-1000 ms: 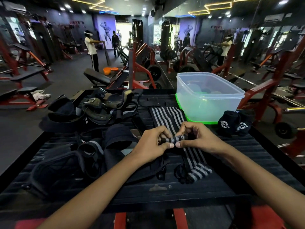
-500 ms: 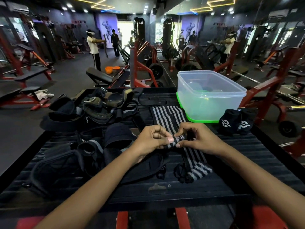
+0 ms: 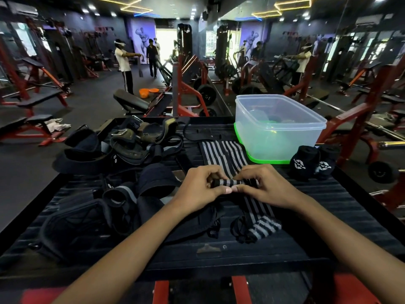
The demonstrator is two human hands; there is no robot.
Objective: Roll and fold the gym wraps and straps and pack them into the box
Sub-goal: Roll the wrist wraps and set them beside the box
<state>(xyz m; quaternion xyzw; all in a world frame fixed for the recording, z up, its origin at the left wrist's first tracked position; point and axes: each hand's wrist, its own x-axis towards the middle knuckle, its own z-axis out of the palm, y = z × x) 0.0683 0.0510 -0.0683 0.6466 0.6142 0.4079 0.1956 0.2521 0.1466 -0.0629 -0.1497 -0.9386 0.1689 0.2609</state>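
At frame centre, your left hand [image 3: 200, 189] and right hand [image 3: 266, 187] pinch the striped wrap's [image 3: 230, 182] rolled end, keeping it tight; its unrolled length lies flat on the bench [image 3: 328, 194] toward the box [image 3: 278, 128].

On the platform [image 3: 328, 216], the box [image 3: 278, 128] sits at the far right corner, two rolled wraps [image 3: 311, 163] just right of it, loose straps [image 3: 122, 150] along the left edge.

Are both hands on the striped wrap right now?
Touching. The head view shows the left hand and right hand pinching the rolled part of the striped wrap between fingertips and thumbs.
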